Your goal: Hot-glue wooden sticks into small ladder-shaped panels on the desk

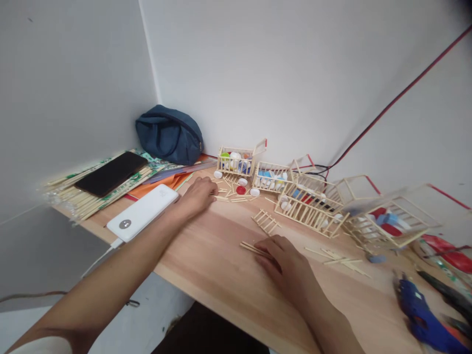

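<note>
My left hand (197,194) reaches far across the wooden table (221,265), its fingers curled down onto loose thin wooden sticks (231,197) near the back. What the fingers grip, if anything, is hidden. My right hand (283,259) lies nearer the front edge, fingers pressed down on a small bundle of sticks (251,248). A small ladder-like stick frame (266,221) lies between the hands. Several little stick-built carts (311,206) holding coloured bottle caps stand along the back.
A white power bank (143,212) and a black phone (110,173) on packs of sticks lie at the left. A blue pouch (169,133) sits in the corner. A blue glue gun (420,314) lies at the right front. Red and black cables (387,105) run up the wall.
</note>
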### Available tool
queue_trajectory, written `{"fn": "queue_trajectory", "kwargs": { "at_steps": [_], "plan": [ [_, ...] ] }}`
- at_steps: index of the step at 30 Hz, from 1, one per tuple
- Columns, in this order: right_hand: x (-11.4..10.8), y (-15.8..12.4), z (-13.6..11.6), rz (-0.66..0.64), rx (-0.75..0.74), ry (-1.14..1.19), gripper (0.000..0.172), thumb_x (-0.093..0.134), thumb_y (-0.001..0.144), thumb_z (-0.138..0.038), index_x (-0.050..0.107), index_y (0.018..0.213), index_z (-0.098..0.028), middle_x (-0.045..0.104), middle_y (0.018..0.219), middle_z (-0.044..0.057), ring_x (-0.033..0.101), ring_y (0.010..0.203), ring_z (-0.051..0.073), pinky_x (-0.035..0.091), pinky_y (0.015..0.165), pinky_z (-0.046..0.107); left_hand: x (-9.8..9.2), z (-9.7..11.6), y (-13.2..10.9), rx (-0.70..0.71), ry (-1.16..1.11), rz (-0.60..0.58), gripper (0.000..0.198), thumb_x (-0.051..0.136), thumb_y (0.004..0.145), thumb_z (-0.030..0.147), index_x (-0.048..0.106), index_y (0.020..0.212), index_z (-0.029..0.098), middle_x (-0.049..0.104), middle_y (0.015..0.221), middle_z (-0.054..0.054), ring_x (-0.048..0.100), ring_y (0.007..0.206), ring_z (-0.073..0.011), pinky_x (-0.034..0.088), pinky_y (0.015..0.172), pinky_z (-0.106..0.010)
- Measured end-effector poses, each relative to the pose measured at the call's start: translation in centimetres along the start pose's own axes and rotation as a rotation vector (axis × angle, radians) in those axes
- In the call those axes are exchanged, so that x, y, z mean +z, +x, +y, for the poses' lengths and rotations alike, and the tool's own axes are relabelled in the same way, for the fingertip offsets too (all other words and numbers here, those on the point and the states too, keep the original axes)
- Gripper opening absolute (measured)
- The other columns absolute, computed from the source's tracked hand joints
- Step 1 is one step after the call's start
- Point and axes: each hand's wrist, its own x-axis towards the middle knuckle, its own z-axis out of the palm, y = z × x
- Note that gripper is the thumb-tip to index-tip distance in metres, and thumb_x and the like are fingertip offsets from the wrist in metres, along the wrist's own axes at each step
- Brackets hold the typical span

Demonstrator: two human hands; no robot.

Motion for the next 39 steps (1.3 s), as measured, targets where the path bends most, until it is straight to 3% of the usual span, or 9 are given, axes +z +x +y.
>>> {"fn": "queue_trajectory", "kwargs": {
  "at_steps": [7,12,15,20,27,31,39],
  "plan": [
    [-0.1,-0.1,0.3,-0.016,-0.016,0.017,0.018,0.047,0.094,-0.029,0.061,0.106,-0.026,0.062,0.106,0.005,0.058,0.100,0.019,0.049,0.085,0.034,-1.3,0.0,-0.6,-0.066,-0.087,0.057,0.011,0.060,0.075,0.019,0.071,0.077,0.015,0.067,0.087,-0.007,0.058,0.083,-0.0186,0.042,0.076,-0.028],
    [-0.1,0.0,0.5,-0.026,-0.030,0.029,0.019,0.045,0.095,-0.031,0.060,0.107,-0.027,0.062,0.105,0.005,0.059,0.099,0.019,0.050,0.084,0.034,-2.1,-0.6,-0.6,-0.152,-0.090,0.140,0.019,0.055,0.080,0.022,0.072,0.076,0.014,0.068,0.073,-0.005,0.059,0.069,-0.0162,0.037,0.062,-0.026],
    [-0.1,0.0,0.6,-0.029,-0.026,0.037,0.019,0.045,0.095,-0.032,0.060,0.106,-0.027,0.062,0.105,0.006,0.059,0.098,0.019,0.050,0.083,0.034,-2.2,-1.1,-0.6,-0.156,-0.071,0.154,0.017,0.056,0.079,0.019,0.072,0.075,0.014,0.068,0.072,-0.005,0.059,0.069,-0.0166,0.037,0.063,-0.026],
    [0.2,0.0,0.5,0.012,-0.026,0.048,0.020,0.046,0.094,-0.033,0.062,0.104,-0.026,0.063,0.106,0.008,0.059,0.100,0.022,0.050,0.085,0.037,-1.8,-0.8,-0.9,-0.114,-0.061,0.178,0.022,0.056,0.077,0.013,0.071,0.092,0.015,0.068,0.092,-0.008,0.059,0.085,-0.0193,0.042,0.076,-0.028],
    [-0.2,0.0,0.4,-0.012,-0.018,0.047,0.019,0.047,0.093,-0.031,0.063,0.104,-0.027,0.064,0.103,0.006,0.061,0.098,0.020,0.051,0.083,0.034,-1.4,0.2,-1.6,0.005,-0.022,-0.043,0.014,0.066,0.073,0.021,0.068,0.086,0.018,0.062,0.084,-0.004,0.054,0.085,-0.0200,0.040,0.076,-0.029],
    [-0.3,0.1,0.4,-0.014,-0.017,0.034,0.019,0.049,0.093,-0.032,0.062,0.104,-0.027,0.064,0.103,0.005,0.061,0.098,0.020,0.051,0.083,0.033,-1.1,0.0,-1.9,-0.023,-0.022,-0.060,0.003,0.060,0.075,0.020,0.062,0.076,0.018,0.061,0.081,-0.004,0.053,0.082,-0.0190,0.038,0.070,-0.028],
    [0.0,0.1,0.5,-0.003,-0.024,0.042,0.019,0.047,0.094,-0.032,0.062,0.104,-0.027,0.064,0.103,0.006,0.060,0.098,0.020,0.051,0.082,0.034,-1.1,0.5,-2.2,-0.041,-0.029,-0.061,0.008,0.053,0.073,0.012,0.057,0.070,0.018,0.060,0.077,-0.004,0.052,0.079,-0.0194,0.036,0.066,-0.029]
  ]
}}
